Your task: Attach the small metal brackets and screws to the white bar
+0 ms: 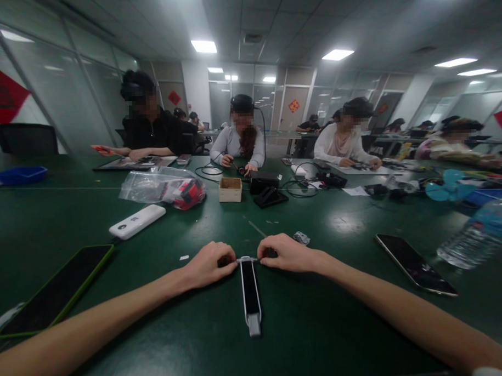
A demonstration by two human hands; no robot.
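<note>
Two hands point(247, 260) pinch a thin clear strip point(247, 259) by a long white thing point(251, 292) on the green worktop point(190, 343).

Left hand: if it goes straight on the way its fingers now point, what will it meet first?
The left hand would probably meet the thin pale piece across the far end of the black, white-edged device, seemingly at its fingertips; past that, the right hand, if depths match.

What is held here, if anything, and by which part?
A thin strip, apparently: left hand at its left end, right hand at its right, at the far end of the device.
</note>
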